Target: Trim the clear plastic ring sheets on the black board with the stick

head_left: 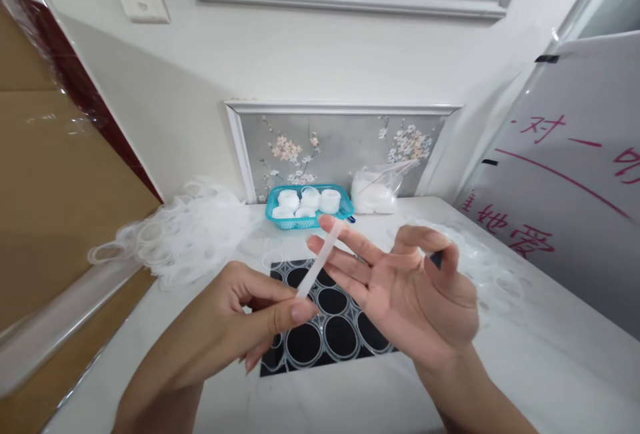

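A translucent white band (320, 259) slants up between my hands, seen nearly edge-on. The thumb and fingers of my left hand (250, 317) pinch its lower end. My right hand (400, 281) is turned palm up, with its long fingers stretched toward the left and its thumb bent. The band's upper end touches the fingertips of the right hand, which do not close around it. A small dark patch shows beside the right thumb; I cannot make out what it is. Below the hands lies a black mat (341, 335) patterned with circles, partly covered by them.
Loose translucent rings (195, 234) form a heap at the left, and more rings (493, 274) lie at the right. Against the wall stand a blue basket (286, 223) with several white rolls and a clear bag (375, 191) of white material. Cardboard (60, 174) borders the left side.
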`<action>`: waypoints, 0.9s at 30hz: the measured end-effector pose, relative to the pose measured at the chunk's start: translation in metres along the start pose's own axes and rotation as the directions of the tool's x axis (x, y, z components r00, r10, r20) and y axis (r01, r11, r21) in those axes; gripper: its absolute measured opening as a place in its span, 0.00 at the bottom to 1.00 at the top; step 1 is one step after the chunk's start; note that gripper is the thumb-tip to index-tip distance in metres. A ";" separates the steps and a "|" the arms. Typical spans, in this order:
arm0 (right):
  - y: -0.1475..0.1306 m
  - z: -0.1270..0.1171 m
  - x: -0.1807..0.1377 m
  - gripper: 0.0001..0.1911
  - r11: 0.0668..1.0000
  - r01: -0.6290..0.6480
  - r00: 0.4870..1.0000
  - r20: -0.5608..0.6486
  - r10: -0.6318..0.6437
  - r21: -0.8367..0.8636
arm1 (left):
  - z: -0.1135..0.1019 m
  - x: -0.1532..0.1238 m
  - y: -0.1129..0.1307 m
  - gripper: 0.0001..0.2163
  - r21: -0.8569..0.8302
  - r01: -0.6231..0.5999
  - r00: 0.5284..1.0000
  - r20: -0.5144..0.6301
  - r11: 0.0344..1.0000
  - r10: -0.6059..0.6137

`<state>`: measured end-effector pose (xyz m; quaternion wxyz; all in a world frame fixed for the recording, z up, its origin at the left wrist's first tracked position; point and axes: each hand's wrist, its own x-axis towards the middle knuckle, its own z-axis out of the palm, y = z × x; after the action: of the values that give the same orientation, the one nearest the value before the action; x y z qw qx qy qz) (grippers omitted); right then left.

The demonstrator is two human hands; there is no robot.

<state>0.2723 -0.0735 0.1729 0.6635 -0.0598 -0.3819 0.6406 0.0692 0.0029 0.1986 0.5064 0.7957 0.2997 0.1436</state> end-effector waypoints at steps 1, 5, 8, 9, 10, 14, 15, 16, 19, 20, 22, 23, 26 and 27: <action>0.000 0.000 0.000 0.07 1.000 -0.002 1.000 0.003 0.002 -0.003 | 0.000 0.000 0.000 0.20 0.005 0.003 1.000 0.002 1.000 -0.003; 0.000 -0.001 0.001 0.09 0.999 -0.013 1.000 -0.014 0.013 -0.037 | -0.002 0.002 0.000 0.24 0.024 0.002 1.000 0.028 1.000 -0.002; 0.000 -0.001 0.002 0.10 0.998 -0.011 1.000 -0.027 0.010 -0.056 | -0.002 0.004 0.000 0.23 0.038 -0.004 1.000 0.027 0.999 0.003; 0.000 -0.002 0.002 0.09 0.998 -0.008 1.000 -0.028 0.006 -0.058 | -0.002 0.005 0.000 0.22 0.045 -0.015 1.000 0.009 0.999 0.015; 0.000 -0.002 0.002 0.09 0.998 -0.004 1.000 -0.031 0.002 -0.061 | -0.002 0.006 0.000 0.21 0.050 -0.034 0.999 -0.013 0.998 0.035; 0.000 -0.004 0.002 0.09 0.996 0.008 0.996 -0.084 -0.015 -0.084 | -0.002 0.009 -0.002 0.19 0.034 -0.093 0.993 -0.069 0.995 0.095; -0.001 -0.005 0.002 0.09 0.996 0.014 0.995 -0.097 -0.022 -0.083 | -0.002 0.009 -0.003 0.19 0.028 -0.091 0.993 -0.078 0.995 0.093; -0.001 -0.005 0.002 0.08 0.997 0.021 0.995 -0.100 -0.029 -0.077 | -0.001 0.009 -0.003 0.19 0.026 -0.092 0.991 -0.093 0.995 0.094; -0.002 -0.007 0.003 0.06 0.998 0.028 0.996 -0.077 -0.033 -0.061 | 0.000 0.010 -0.005 0.19 0.053 -0.106 0.983 -0.145 0.993 0.113; -0.002 -0.008 0.003 0.06 0.998 0.023 0.997 -0.068 -0.028 -0.062 | 0.000 0.010 -0.006 0.20 0.062 -0.114 0.980 -0.155 0.991 0.123; -0.003 -0.009 0.003 0.07 0.997 0.013 0.998 -0.063 -0.018 -0.074 | 0.000 0.010 -0.006 0.20 0.084 -0.119 0.978 -0.164 0.989 0.132; -0.003 -0.009 0.003 0.08 0.997 0.010 0.998 -0.063 -0.015 -0.082 | 0.001 0.010 -0.006 0.20 0.097 -0.116 0.977 -0.165 0.988 0.131; -0.003 -0.009 0.003 0.09 0.995 0.013 0.998 -0.062 -0.019 -0.097 | 0.002 0.010 -0.004 0.21 0.120 -0.099 0.979 -0.168 0.988 0.118; -0.003 -0.010 0.003 0.09 0.995 0.015 0.998 -0.062 -0.022 -0.098 | 0.002 0.010 -0.003 0.21 0.118 -0.093 0.979 -0.169 0.989 0.112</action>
<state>0.2796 -0.0675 0.1688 0.6775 -0.1089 -0.3922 0.6127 0.0774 0.0086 0.1945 0.4254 0.8210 0.3090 0.2224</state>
